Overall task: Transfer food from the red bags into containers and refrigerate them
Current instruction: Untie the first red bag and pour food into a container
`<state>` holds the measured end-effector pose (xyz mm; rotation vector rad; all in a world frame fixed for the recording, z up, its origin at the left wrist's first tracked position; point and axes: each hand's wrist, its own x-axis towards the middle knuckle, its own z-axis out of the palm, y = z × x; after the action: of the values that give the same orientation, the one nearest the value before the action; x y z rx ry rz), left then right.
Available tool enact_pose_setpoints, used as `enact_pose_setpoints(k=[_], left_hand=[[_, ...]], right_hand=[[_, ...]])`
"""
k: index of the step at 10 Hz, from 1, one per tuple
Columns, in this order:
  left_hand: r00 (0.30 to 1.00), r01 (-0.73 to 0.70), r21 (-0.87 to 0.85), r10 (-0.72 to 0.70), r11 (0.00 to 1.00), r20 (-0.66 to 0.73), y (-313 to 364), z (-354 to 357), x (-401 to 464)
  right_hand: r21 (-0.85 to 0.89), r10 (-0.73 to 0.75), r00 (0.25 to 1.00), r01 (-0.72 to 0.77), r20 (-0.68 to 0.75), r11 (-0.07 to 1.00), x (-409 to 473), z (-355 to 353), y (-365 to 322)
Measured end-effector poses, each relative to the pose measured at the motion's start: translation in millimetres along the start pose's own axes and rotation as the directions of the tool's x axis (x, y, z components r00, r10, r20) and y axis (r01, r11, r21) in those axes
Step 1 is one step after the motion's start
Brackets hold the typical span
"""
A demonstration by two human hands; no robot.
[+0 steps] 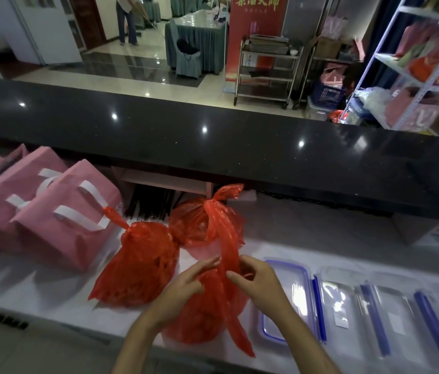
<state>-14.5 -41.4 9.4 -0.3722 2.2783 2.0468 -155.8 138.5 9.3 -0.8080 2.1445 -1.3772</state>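
Pink tote bags at left — steel trolley beyond black counter

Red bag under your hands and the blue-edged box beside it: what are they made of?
The red bag looks like thin glossy plastic film: crinkled, see-through, twisted into strips. The box seems clear hard plastic with blue trim; light glares off its flat lid. Both hands, left and right, pinch the film.

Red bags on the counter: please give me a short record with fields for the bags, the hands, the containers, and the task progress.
red bags: three; nearest bag being worked on, left bag and back bag knotted
left hand: fingers on the nearest bag's tie
right hand: pinching the same tie
containers: clear, blue-trimmed container closest, more to its right
pink bags: at left
progress: no food transferred yet
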Motion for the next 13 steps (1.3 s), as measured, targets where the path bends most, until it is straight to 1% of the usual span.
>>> enact_pose_setpoints(k=[1, 2, 3, 4, 5, 6, 7, 8, 9, 10, 11, 12, 13], left_hand=[[1.000, 0.025, 0.254, -0.023, 0.967, -0.013, 23, 8, -17], [0.990, -0.023, 0.377, 0.074, 0.926, -0.120, 17, 22, -4], [0.949, -0.053, 0.380, 0.165, 0.924, -0.268, 14, 27, 8], [0.870, -0.094, 0.357, 0.252, 0.929, -0.424, 14, 21, 16], [0.785, -0.188, 0.151, 0.241, 0.970, -0.571, 30, 23, 19], [0.802, -0.236, 0.007, 0.199, 0.972, -0.563, 41, 30, 24], [0.907, -0.282, -0.013, 0.262, 0.959, -0.331, 40, 37, 28], [0.953, -0.222, 0.028, 0.223, 0.975, -0.203, 41, 48, 29], [0.907, -0.264, 0.011, 0.253, 0.964, -0.337, 42, 43, 33], [0.855, -0.308, 0.013, 0.283, 0.951, -0.435, 38, 31, 45], [0.832, -0.318, 0.022, 0.290, 0.948, -0.474, 48, 30, 51], [0.805, -0.354, -0.015, 0.296, 0.935, -0.515, 68, 33, 57], [0.830, -0.417, -0.095, 0.335, 0.904, -0.445, 103, 41, 58]], right_hand=[[0.078, -0.034, 0.996, 0.040, -0.083, 0.996, 3, 0, -10], [0.150, -0.042, 0.994, 0.057, -0.105, 0.987, 5, -1, -19], [0.252, 0.022, 0.989, 0.014, -0.143, 0.968, 7, -3, -18], [0.327, 0.070, 0.986, -0.017, -0.150, 0.945, 8, -8, -19], [0.399, 0.118, 0.986, -0.061, -0.119, 0.915, 8, -13, -23], [0.400, 0.111, 0.988, -0.059, -0.109, 0.915, 8, -14, -28], [0.386, 0.112, 0.986, -0.056, -0.124, 0.921, 12, -7, -32], [0.377, 0.112, 0.984, -0.053, -0.136, 0.925, 14, 2, -35], [0.575, 0.101, 0.992, -0.124, 0.071, 0.809, 15, 3, -32], [0.741, 0.178, 0.974, -0.221, 0.138, 0.635, 17, 0, -32], [0.678, 0.219, 0.976, -0.154, -0.010, 0.719, 14, -11, -29], [0.338, 0.073, 0.995, -0.048, -0.064, 0.940, 10, -30, -23], [0.064, -0.011, 0.998, 0.007, 0.061, 0.998, 4, -50, -19]])
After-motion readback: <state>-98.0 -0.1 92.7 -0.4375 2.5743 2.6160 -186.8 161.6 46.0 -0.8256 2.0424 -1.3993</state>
